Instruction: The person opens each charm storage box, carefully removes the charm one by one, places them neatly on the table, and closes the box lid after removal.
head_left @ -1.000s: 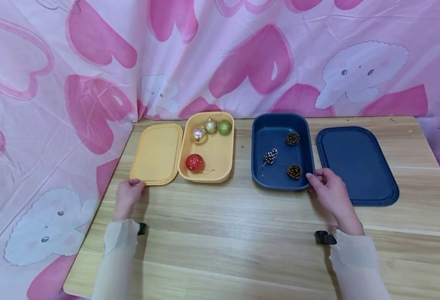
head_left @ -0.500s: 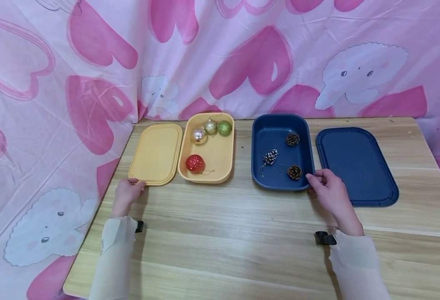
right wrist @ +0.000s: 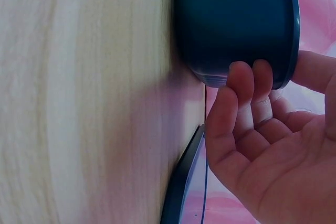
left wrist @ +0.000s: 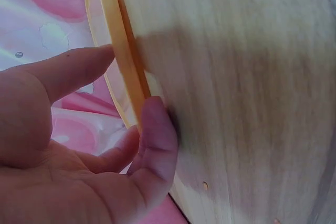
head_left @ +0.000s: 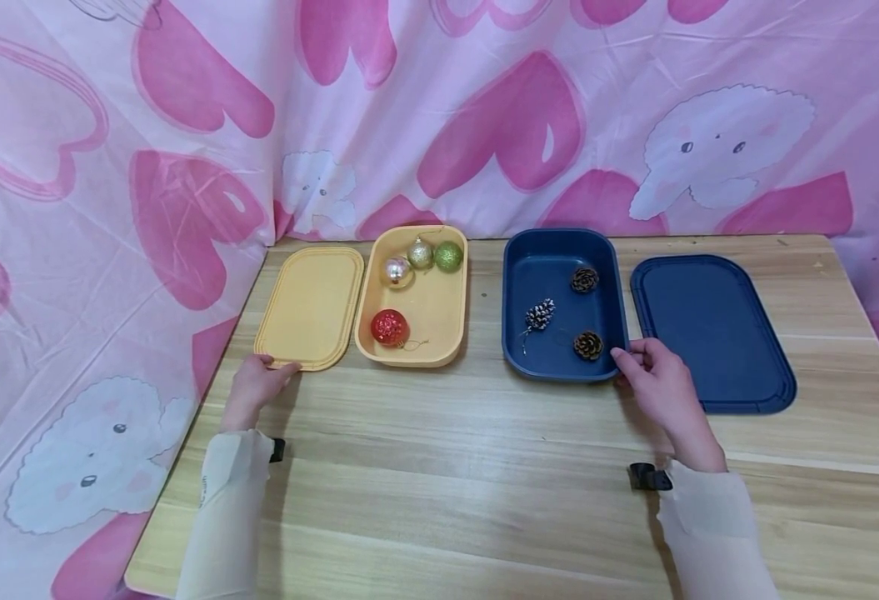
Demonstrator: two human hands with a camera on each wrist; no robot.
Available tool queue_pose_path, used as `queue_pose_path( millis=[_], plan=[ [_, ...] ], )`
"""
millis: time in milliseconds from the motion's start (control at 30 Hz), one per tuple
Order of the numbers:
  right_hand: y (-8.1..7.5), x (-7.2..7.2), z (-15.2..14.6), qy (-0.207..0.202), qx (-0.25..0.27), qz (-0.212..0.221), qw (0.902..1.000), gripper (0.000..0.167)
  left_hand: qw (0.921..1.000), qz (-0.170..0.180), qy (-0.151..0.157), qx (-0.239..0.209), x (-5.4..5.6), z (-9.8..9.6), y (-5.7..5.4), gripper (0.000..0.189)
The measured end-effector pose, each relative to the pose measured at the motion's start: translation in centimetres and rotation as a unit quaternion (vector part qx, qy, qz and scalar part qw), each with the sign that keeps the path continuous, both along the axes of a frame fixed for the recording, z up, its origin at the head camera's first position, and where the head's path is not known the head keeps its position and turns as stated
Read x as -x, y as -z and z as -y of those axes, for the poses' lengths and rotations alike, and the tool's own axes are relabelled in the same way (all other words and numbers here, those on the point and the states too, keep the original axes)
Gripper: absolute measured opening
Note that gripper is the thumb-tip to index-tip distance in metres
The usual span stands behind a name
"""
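Observation:
My left hand (head_left: 253, 387) holds the near left corner of a flat yellow lid (head_left: 312, 308), thumb at its near edge and fingers around the corner. In the left wrist view the lid's edge (left wrist: 123, 51) lies between thumb and curled fingers. My right hand (head_left: 667, 392) grips the near right corner of a dark blue container (head_left: 516, 362). From the right wrist, the thumb shows at the rim and bent fingers touch the container's wall (right wrist: 236, 19). Inside are two brown pine cones (head_left: 588, 345) and a white-tipped pine cone (head_left: 540, 314) with a string.
Beside the yellow lid stands a yellow container (head_left: 439, 333) with a red bauble (head_left: 390, 327), a green bauble (head_left: 449, 257) and two pale shiny baubles (head_left: 397, 272). A dark blue lid (head_left: 712, 333) lies to the right on the wooden table (head_left: 454, 483). Pink curtain (head_left: 484, 125) hangs behind.
The yellow lid has slid slightly left with my left hand, and a narrow gap to the yellow container has widened. My right hand and the blue container look unmoved.

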State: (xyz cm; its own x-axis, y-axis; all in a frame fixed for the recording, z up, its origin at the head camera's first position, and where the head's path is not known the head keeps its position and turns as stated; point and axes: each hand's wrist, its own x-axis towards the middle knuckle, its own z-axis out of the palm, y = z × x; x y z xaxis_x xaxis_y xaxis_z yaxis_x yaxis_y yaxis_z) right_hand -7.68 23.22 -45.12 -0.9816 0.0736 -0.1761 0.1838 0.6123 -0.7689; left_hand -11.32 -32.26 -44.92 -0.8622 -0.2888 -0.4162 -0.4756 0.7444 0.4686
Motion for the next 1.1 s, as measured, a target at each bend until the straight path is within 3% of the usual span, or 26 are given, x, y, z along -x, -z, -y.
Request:
queue_pose_path(
  millis=[167,667,1100],
  plan=[
    [0.1,0.0,0.0,-0.002,-0.007,0.0,1.0,0.051,1.0,-0.004,0.0,0.003,0.0,-0.2,0.1,0.057],
    [0.0,-0.1,0.0,0.001,-0.002,-0.004,1.0,0.05,1.0,0.007,0.001,0.007,0.1,0.1,0.2,0.061],
    [-0.2,0.0,0.1,0.004,-0.001,0.005,1.0,0.05,0.9994,0.016,0.03,0.006,-0.1,-0.6,-1.0,0.07]
  ],
)
